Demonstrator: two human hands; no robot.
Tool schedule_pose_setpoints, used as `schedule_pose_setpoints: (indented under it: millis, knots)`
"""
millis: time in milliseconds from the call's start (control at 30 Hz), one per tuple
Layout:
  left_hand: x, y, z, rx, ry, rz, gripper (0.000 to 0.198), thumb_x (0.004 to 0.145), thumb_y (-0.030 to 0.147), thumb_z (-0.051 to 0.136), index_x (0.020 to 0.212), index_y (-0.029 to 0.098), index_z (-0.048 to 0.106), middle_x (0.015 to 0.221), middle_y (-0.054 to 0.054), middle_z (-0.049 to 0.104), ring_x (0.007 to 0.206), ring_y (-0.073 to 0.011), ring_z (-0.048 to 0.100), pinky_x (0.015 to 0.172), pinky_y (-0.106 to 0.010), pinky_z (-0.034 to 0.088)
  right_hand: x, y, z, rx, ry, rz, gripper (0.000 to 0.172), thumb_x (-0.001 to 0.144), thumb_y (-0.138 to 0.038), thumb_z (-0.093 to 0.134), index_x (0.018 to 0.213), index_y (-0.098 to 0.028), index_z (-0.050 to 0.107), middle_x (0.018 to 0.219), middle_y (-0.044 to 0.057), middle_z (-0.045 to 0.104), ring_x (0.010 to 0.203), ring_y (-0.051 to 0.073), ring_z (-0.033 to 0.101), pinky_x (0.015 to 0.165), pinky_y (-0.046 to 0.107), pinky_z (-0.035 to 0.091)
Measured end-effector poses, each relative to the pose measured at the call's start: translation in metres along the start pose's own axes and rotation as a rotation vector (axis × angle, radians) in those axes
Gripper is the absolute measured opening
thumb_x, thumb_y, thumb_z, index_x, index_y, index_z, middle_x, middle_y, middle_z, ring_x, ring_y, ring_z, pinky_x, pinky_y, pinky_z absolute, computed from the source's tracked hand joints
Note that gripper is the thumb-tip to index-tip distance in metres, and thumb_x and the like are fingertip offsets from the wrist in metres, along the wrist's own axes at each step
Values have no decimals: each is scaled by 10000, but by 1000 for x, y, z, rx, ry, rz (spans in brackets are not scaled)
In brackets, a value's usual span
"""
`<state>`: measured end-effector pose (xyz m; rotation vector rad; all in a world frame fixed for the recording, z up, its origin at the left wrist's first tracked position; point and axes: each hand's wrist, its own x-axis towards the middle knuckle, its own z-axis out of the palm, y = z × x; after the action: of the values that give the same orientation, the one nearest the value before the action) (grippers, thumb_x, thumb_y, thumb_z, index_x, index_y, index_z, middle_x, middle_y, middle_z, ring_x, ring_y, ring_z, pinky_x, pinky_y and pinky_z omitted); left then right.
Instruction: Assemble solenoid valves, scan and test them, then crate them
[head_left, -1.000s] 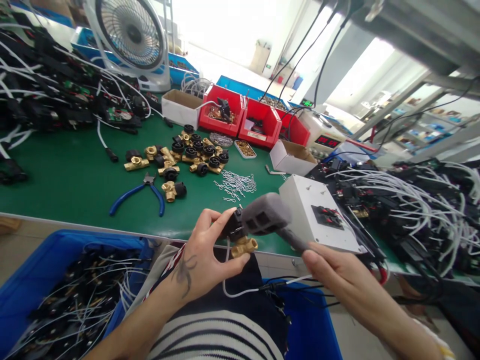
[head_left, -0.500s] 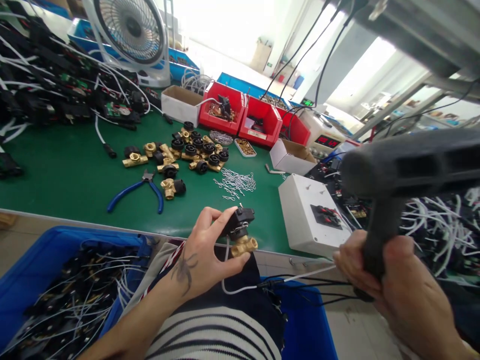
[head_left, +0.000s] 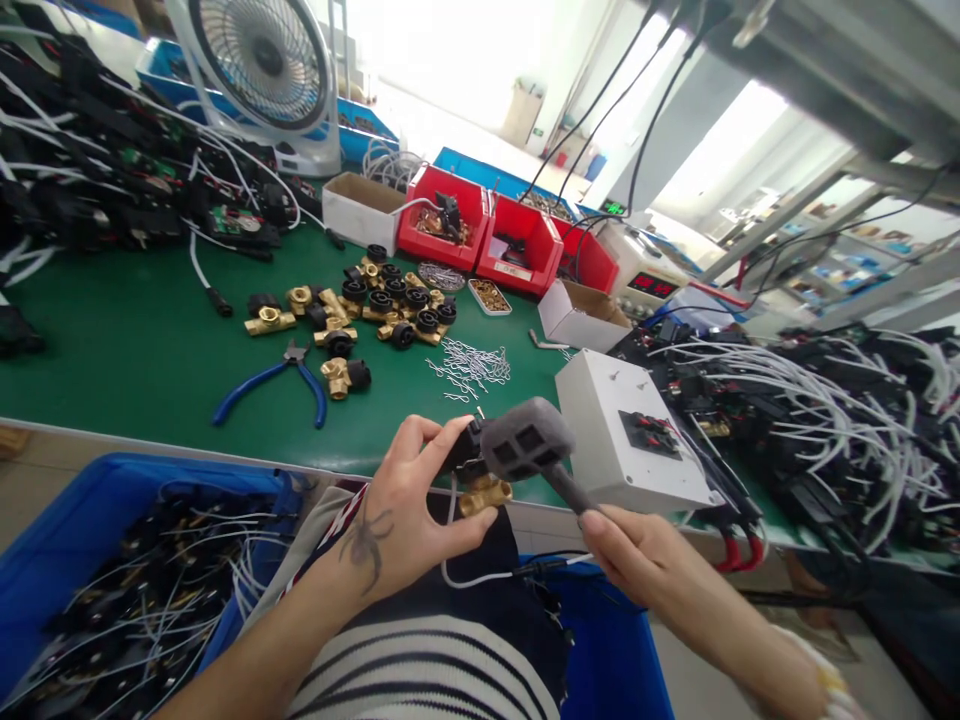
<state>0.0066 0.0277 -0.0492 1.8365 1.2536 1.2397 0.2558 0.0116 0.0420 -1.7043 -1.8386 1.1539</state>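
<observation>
1. Left hand grips between thumb and fingers at the tabletop's near edge.
2. Right hand curls firmly just outside that edge.
3. Both forearms slant inward.

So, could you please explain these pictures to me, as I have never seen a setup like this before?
Of course. There is no robot here: these are a person's bare hands, and every picture comes from one camera worn on that person's head, looking forward and down.

The left hand holds a brass fitting with a black unit on it. The right hand grips a gray mallet, whose head hides part of that unit; I cannot tell whether they touch.

On the green tabletop lie blue-handled pliers, more brass fittings with black caps and a heap of silvery clips. Red bins stand farther back.
</observation>
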Motion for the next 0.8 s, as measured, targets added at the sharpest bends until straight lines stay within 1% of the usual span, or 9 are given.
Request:
schedule_pose_setpoints:
  millis: [67,200,267,367,433,567,700,733,800]
  knots:
    - [1,1,-1,-15,-10,-18,645,784,318,701,1387,194,509,1096,-66,498,1033,-212,564,934,-407,567,-1,1,-3,-91,-26,5,664,861,-803,470,563,-212,411,504,-22,363,452,108,298,411,257,196]
    - [3,3,-1,31,-6,41,642,791,309,694,1384,143,512,1076,-77,504,999,-209,561,916,-406,560,-6,-1,-8,99,267,-87,657,937,-768,328,597,-221,461,470,-25,330,428,118,271,418,289,207]
    - [4,3,-1,45,1,57,638,788,303,694,1376,133,516,1067,-77,505,978,-206,561,907,-410,559,-4,-1,-5,92,207,-83,665,927,-786,316,603,-220,449,481,-30,328,436,117,270,415,282,202]
    - [4,4,-1,25,-1,38,637,779,294,702,1373,151,520,1069,-72,503,988,-209,556,904,-414,561,0,-3,0,-124,-37,-22,678,874,-817,415,576,-208,411,515,-28,346,466,108,289,418,257,193]
    - [4,3,-1,17,-19,30,631,784,289,700,1374,150,524,1064,-72,503,994,-210,551,904,-410,560,0,-4,-3,-158,-1,-40,679,876,-809,423,560,-207,408,508,-26,342,462,107,291,420,259,196]
    - [4,2,1,37,-7,61,648,790,292,694,1388,124,514,1078,-80,502,994,-208,545,920,-409,547,-3,-3,-7,38,233,-115,682,947,-764,280,562,-218,418,470,-32,319,433,114,273,420,271,228]
    - [5,1,1,27,-8,36,654,770,289,705,1379,137,522,1065,-72,500,986,-208,551,905,-403,554,0,1,-2,-135,-32,-35,693,858,-840,400,569,-210,399,511,-29,347,465,107,293,416,251,211]
    - [5,1,1,25,-15,29,647,771,287,704,1376,144,525,1060,-70,500,984,-207,553,904,-399,555,0,2,-2,-170,-55,-22,689,848,-837,431,569,-209,395,519,-27,350,473,107,299,420,249,210]
    - [6,2,0,25,-17,35,639,778,289,698,1378,155,524,1061,-70,501,987,-208,553,909,-398,556,-1,1,-4,-123,45,-40,671,885,-809,393,583,-211,403,512,-31,337,466,107,294,426,251,214]
